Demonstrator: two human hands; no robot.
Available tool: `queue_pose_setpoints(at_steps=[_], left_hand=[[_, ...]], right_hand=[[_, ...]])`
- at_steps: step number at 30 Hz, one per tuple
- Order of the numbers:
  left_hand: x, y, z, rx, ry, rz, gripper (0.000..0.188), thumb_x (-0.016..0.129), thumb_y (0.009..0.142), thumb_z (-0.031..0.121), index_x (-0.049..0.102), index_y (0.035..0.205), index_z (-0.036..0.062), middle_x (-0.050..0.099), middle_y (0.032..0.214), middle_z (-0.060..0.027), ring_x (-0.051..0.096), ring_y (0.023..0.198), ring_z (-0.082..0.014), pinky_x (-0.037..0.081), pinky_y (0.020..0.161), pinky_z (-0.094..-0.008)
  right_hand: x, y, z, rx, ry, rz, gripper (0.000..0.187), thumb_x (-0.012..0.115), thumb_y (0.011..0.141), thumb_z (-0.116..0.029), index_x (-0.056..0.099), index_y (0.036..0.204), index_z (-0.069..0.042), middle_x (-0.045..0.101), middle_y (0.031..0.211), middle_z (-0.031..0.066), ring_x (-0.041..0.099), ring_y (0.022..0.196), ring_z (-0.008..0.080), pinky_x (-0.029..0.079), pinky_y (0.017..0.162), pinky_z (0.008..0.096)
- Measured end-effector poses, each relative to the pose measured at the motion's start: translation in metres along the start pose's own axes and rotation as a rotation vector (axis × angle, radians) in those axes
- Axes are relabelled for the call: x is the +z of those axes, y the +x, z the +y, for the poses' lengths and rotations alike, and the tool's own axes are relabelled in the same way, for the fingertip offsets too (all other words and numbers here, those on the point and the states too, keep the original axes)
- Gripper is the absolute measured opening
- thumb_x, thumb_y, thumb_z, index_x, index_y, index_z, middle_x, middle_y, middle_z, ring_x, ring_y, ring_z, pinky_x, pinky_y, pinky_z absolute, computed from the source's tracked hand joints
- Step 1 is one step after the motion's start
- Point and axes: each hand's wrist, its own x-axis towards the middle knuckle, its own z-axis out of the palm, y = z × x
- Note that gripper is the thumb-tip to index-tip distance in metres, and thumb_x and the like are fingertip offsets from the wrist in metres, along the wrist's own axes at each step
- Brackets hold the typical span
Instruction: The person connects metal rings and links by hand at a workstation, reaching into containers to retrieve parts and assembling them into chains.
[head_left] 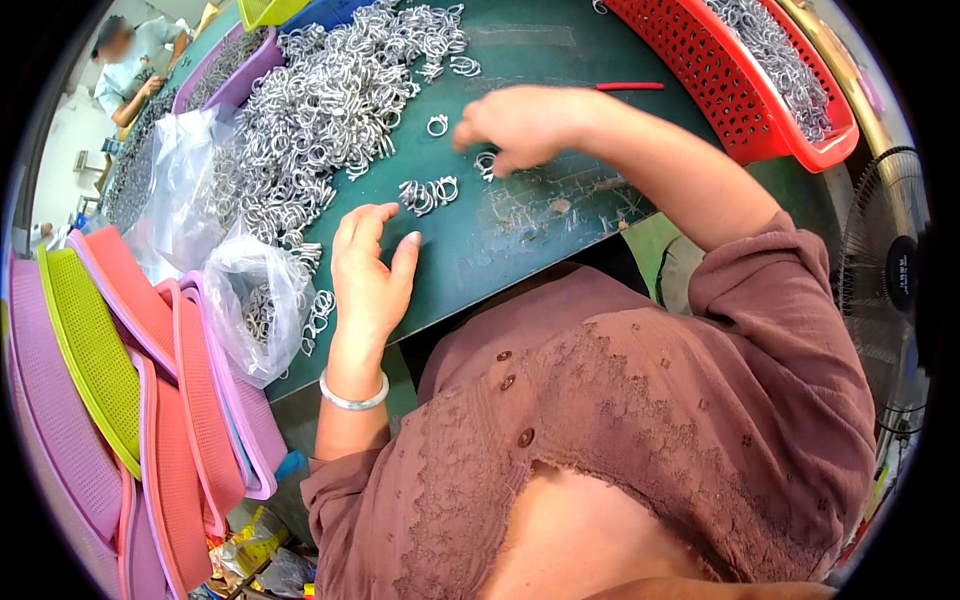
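Left hand: the left hand (368, 268) lies flat on the green table (520, 230), fingers spread a little, holding nothing.
Right hand: the right hand (520, 125) is bent over a few metal rings (487, 163); its fingers curl down on them, but I cannot tell if it grips one.
Small bunch: a small bunch of rings (428, 193) sits between the two hands, just past the left fingertips.
Which way: the bunch lies up and to the right of the left hand, down and to the left of the right hand.
Nearer hand: the left hand is a bit closer to the bunch.
Line of the bunch: it runs sideways, left to right.
Big pile: the big heap of rings (330, 110) lies farther back on the left.
Lone ring: one single ring (437, 125) rests just left of the right hand.
Red basket: a red basket (760, 90) with more rings stands far right.
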Motion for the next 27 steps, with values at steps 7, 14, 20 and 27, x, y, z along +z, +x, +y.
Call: queue_pose_setpoints(at_steps=[7, 14, 20, 27], left_hand=[[0.011, 0.006, 0.003, 0.013, -0.047, 0.015, 0.029, 0.063, 0.069, 0.006, 0.056, 0.097, 0.0031, 0.054, 0.095, -0.0098, 0.051, 0.083, -0.0213, 0.041, 0.068, -0.029], [0.013, 0.011, 0.008, 0.0, -0.059, 0.029, 0.031, 0.064, 0.066, 0.005, 0.056, 0.096, 0.0012, 0.052, 0.096, -0.0132, 0.049, 0.089, -0.0287, 0.04, 0.079, -0.0356], [0.013, 0.01, 0.007, -0.01, -0.056, 0.023, 0.033, 0.064, 0.066, 0.005, 0.055, 0.098, 0.0018, 0.051, 0.098, -0.0129, 0.049, 0.089, -0.0287, 0.039, 0.079, -0.0358], [0.014, 0.009, 0.001, 0.032, 0.007, 0.032, 0.036, 0.063, 0.068, 0.005, 0.054, 0.103, 0.0044, 0.052, 0.102, -0.0108, 0.052, 0.091, -0.0234, 0.044, 0.071, -0.0305]], right_hand=[[0.032, -0.006, 0.018, -0.021, 0.302, 0.187, 0.029, 0.064, 0.068, -0.004, 0.057, 0.095, -0.003, 0.054, 0.076, 0.0077, 0.054, 0.075, 0.0218, 0.044, 0.069, 0.0303], [0.035, -0.011, 0.02, -0.043, 0.883, 0.246, 0.025, 0.062, 0.073, -0.001, 0.056, 0.097, 0.001, 0.057, 0.079, 0.0016, 0.052, 0.073, 0.0079, 0.043, 0.069, 0.0224], [0.034, -0.011, 0.012, -0.101, 1.091, 0.254, 0.025, 0.063, 0.074, -0.001, 0.056, 0.098, 0.0, 0.056, 0.079, -0.0002, 0.05, 0.074, 0.0061, 0.042, 0.071, 0.0209], [0.035, -0.01, 0.008, -0.124, 1.107, 0.266, 0.023, 0.061, 0.074, 0.0, 0.056, 0.097, 0.001, 0.056, 0.08, 0.0003, 0.051, 0.076, 0.0065, 0.043, 0.071, 0.0214]])
